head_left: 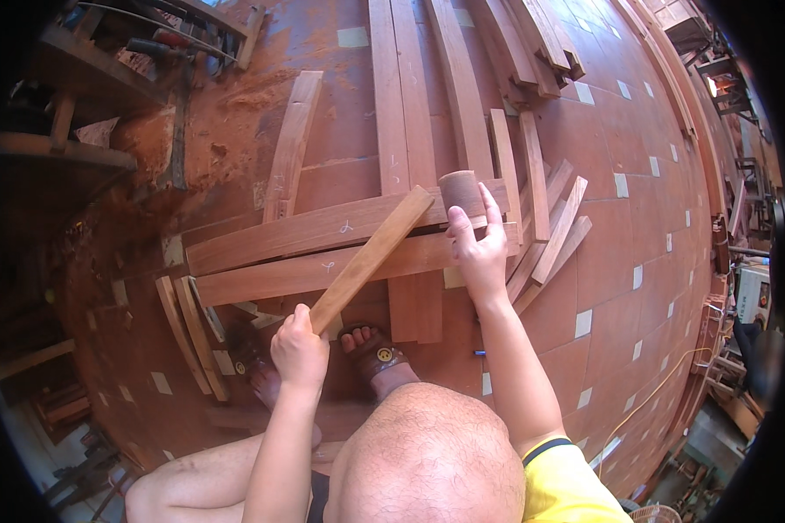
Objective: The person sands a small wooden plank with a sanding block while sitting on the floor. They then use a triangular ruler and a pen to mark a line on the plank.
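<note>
My left hand (301, 351) is closed around the lower end of a narrow wooden slat (375, 253), which slants up and to the right. Between the fingers and thumb of my right hand (480, 251) is a short brown curved piece (461, 193), rolled or rounded in shape; its exact kind I cannot make out. The slat's far end is close to this piece, with a small gap between them in view. Beneath both lie two broad wooden boards (310, 228) side by side, crosswise, each with a white chalk mark.
Long planks (401, 113) run away across the tiled floor (619, 261). Several shorter strips (554, 231) lie at the right, and thin slats (187, 336) at the left. Wooden benches (70, 87) with tools and sawdust stand far left. A sandalled foot (377, 353) is near the boards.
</note>
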The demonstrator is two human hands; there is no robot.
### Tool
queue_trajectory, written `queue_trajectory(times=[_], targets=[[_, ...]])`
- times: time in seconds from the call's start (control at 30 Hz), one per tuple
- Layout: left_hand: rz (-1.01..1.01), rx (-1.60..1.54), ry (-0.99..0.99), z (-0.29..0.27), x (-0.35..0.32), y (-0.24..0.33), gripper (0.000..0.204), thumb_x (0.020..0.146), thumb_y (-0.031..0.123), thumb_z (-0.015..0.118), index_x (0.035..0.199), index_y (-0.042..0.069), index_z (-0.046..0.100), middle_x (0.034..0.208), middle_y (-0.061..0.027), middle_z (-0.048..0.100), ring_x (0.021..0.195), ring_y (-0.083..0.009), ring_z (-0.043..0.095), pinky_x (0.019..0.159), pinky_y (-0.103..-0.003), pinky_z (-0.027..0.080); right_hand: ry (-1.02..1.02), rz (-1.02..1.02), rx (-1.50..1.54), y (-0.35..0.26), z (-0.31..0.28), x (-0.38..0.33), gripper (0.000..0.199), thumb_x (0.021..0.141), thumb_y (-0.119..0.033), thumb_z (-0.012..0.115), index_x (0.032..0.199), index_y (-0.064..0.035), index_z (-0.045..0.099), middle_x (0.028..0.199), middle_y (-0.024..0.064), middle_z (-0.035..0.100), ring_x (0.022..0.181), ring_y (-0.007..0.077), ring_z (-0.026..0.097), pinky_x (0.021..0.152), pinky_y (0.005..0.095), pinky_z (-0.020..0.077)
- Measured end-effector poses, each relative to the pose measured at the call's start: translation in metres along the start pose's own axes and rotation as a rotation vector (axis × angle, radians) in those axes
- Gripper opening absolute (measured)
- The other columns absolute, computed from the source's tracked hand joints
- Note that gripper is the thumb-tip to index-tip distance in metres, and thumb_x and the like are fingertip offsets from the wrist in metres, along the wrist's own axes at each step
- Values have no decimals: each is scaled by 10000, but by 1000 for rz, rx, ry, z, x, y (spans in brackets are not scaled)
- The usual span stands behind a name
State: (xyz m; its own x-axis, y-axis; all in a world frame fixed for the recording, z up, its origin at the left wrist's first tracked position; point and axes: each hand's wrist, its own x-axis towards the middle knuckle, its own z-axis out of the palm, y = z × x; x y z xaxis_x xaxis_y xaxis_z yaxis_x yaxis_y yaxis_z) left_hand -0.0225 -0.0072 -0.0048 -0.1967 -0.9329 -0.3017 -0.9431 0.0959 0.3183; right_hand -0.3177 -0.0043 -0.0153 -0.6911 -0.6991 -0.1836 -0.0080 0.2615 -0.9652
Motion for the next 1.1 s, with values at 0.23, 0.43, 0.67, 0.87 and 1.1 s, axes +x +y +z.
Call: queue_trajectory(times=[0.23, 0.43, 0.67, 0.87, 1.1], targets=[[-10, 4, -14, -3, 0, 1, 333, 787, 89, 821, 1015, 64, 579, 936, -207, 723, 915, -463, 708, 780, -566, 559, -3, -140, -293, -5, 3, -3, 696, 943, -259, 805, 1526, -7, 520, 1217, 264, 752, 1130, 300, 752, 976, 394, 582], [-41, -8, -47, -7, 1, 6, 333, 784, 84, 818, 1008, 61, 573, 935, -216, 727, 920, -468, 711, 784, -571, 562, 6, -215, -124, -2, 7, -7, 683, 947, -238, 801, 1525, -2, 525, 1229, 254, 749, 1152, 287, 739, 997, 385, 569], [-48, -39, -32, -5, 0, 4, 313, 779, 77, 800, 991, 58, 571, 916, -227, 725, 912, -479, 708, 784, -578, 561, 10, -194, -129, -6, 12, -9, 674, 948, -219, 799, 1522, 5, 525, 1254, 245, 741, 1169, 270, 725, 1012, 373, 557], [-57, -53, -53, -7, 0, 5, 306, 769, 72, 783, 986, 55, 568, 906, -241, 728, 906, -491, 706, 786, -580, 562, 8, -112, -149, -8, 12, -7, 654, 952, -165, 790, 1520, 19, 523, 1255, 221, 744, 1154, 243, 722, 1014, 363, 554], [-87, -74, -99, -10, -4, 3, 309, 761, 82, 783, 996, 66, 583, 872, -253, 725, 914, -499, 703, 795, -583, 564, 30, -131, -183, 1, 16, -10, 669, 949, -175, 796, 1527, 18, 520, 1256, 224, 743, 1151, 236, 721, 1019, 356, 546]])
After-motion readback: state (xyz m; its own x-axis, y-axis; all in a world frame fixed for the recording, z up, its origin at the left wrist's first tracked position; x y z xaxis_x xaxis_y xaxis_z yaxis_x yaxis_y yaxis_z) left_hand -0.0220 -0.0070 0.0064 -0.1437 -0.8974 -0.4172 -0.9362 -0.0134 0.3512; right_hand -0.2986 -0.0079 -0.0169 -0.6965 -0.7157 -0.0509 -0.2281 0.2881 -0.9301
